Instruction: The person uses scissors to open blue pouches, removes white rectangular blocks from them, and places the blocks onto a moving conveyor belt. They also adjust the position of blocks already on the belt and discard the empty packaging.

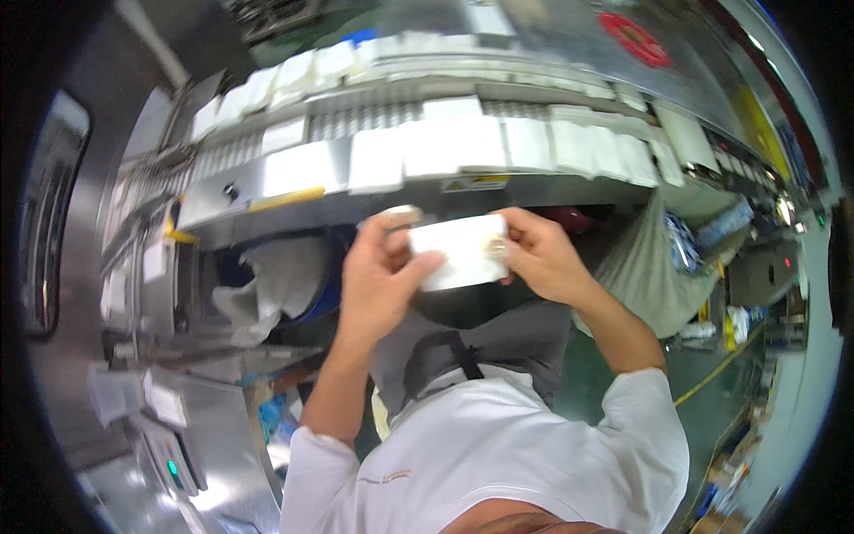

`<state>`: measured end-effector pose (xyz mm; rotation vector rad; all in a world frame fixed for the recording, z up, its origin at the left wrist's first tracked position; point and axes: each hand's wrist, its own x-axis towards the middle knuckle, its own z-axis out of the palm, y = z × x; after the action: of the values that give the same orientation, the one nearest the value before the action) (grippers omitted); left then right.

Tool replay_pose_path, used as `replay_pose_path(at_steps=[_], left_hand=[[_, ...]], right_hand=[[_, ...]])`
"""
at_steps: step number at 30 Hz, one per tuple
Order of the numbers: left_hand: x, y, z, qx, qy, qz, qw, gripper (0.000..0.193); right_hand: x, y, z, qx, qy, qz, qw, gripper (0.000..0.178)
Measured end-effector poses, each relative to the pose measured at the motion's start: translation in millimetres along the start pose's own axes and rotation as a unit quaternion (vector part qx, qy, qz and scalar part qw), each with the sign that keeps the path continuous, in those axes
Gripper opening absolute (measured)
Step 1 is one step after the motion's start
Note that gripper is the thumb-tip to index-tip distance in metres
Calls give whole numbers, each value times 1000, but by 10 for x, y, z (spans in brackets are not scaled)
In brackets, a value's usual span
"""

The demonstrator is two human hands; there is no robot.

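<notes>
My left hand (378, 274) and right hand (547, 256) pinch a flat white rectangular packet (456, 251) by its ends, this side of the steel ledge (206, 212) — a checking step, probably; next calls (I'd judge) for level, gentle grips.

Piece (461, 256) between left grip (377, 276), right grip (549, 260)

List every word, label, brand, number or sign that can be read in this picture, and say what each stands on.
None can be quoted:
White shirt: small print, too blurred to read.
Metal front edge: yellow-marked label, too small to read.
Device at lower left: green-lit display, too blurred to read.
White piece in both hands: no writing visible.
</notes>
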<state>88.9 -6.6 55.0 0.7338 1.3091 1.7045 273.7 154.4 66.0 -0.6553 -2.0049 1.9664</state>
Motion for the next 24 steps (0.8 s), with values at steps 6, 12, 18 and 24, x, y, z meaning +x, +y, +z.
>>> replay_pose_path(at_steps=[6,12,18,24], left_hand=[[352,360,-127,123,12,13,992,49],[1226,634,-525,225,78,115,965,63],[2219,517,-1075,340,147,77,926,73],[1901,651,-1269,504,244,154,814,74]], right_hand=[[380,-350,-167,-20,-79,-6,997,24],[1438,-651,-298,-116,-61,-33,991,29],[2525,-573,-287,-180,-48,1,983,37],[2644,-393,-836,-485,-5,67,872,40]])
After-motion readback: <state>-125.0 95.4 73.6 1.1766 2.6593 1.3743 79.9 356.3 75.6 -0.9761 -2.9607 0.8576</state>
